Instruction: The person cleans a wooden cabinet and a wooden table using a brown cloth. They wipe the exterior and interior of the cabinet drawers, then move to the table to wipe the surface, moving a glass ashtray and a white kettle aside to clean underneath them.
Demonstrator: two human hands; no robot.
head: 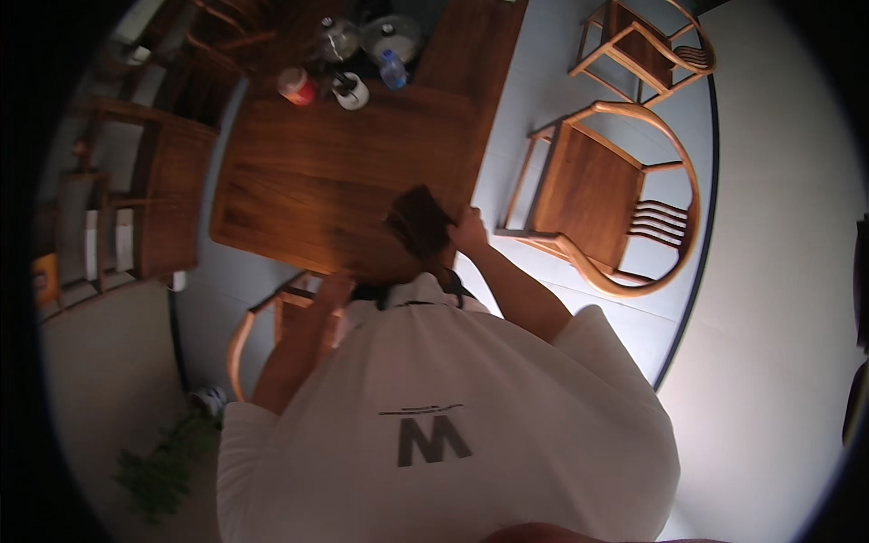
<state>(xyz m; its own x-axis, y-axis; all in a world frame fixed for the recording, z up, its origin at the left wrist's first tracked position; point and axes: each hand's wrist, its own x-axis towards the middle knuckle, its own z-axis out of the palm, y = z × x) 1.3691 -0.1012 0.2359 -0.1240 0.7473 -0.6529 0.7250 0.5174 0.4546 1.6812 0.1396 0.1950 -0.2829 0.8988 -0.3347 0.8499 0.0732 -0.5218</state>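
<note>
My right hand point(468, 231) is at the right edge of a wooden table point(326, 183), its fingers closed on one side of a dark brown cloth point(421, 220). The cloth lies over the near right part of the tabletop. On the left, my left hand point(334, 290) is low beside my body, close to the table's near edge; its fingers are dim and blurred, and whether it holds anything does not show. At the far side of the table stand a red and white cup point(297, 87), a white container point(351, 92) with dark items in it and a clear plastic bottle point(393, 70).
Glass lidded vessels point(337, 41) stand behind the bottle. Wooden armchairs point(597, 197) are on the right, and another chair point(239, 339) is at my near left. A wooden shelf unit point(180, 197) lines the left, with a green plant point(159, 468) at the lower left.
</note>
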